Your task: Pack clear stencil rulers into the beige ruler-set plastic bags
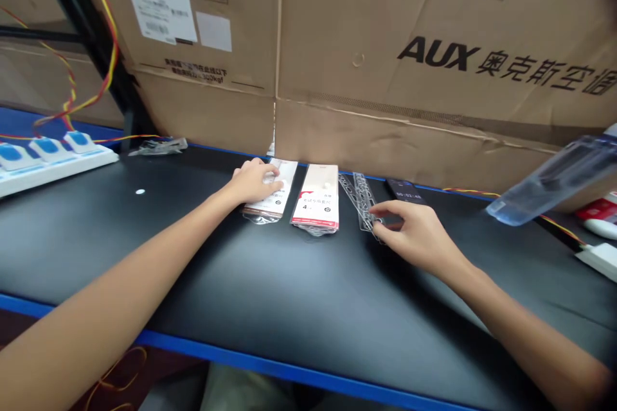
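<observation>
My left hand (256, 181) is at the left pile of ruler-set packets (270, 204), with its fingers curled over the upper part of the pile. A second pile of packets (315, 199), with white and red printed cards in clear sleeves, lies just to the right. Thumb and forefinger of my right hand (409, 228) are closed on the near end of a clear plastic ruler (357, 196). Another clear ruler (365, 189) with cut-out shapes lies crossed with it on the black table (270, 295). My fingers partly cover the rulers' near ends.
A phone (403, 191) showing a timer lies behind my right hand. Large cardboard boxes (337, 77) stand along the back edge. On the left are a power strip (72, 157) and crumpled clear plastic (159, 146). A clear blue-tinted container (549, 180) leans at the right.
</observation>
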`<state>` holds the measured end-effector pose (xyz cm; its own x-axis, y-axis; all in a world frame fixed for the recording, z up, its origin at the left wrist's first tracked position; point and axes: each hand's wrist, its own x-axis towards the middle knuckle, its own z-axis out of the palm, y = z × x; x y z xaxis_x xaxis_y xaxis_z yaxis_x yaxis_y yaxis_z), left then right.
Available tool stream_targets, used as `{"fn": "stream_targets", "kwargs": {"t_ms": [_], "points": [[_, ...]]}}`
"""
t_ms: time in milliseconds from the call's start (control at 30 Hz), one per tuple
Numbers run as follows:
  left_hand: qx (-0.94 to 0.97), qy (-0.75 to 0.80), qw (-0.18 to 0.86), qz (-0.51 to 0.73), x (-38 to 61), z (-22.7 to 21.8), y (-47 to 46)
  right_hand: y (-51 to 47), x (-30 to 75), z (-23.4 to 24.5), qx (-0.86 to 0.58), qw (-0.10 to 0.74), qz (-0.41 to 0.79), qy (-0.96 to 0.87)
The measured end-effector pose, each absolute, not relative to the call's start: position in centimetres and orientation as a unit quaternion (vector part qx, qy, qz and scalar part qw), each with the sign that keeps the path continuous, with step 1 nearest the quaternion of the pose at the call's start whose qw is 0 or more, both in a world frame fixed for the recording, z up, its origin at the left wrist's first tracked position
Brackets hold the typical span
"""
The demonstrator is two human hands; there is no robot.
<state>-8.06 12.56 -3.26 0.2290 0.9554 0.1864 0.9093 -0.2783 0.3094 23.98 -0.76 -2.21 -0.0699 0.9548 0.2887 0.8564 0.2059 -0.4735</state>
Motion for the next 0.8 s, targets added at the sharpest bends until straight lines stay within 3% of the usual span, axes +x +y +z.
{"fn": "stream_targets", "kwargs": {"t_ms": [467,800], "points": [[0.895,0.376,0.101,0.219,-3.0,-2.7,7.3,-0.3,23.8,-3.0,-0.587,0.252,0.071,-0.766],[0.894,0.367,0.123,0.224,-2.3,-2.2,6.3,-0.5,23.6,-2.6,-0.622,0.252,0.079,-0.737]]}}
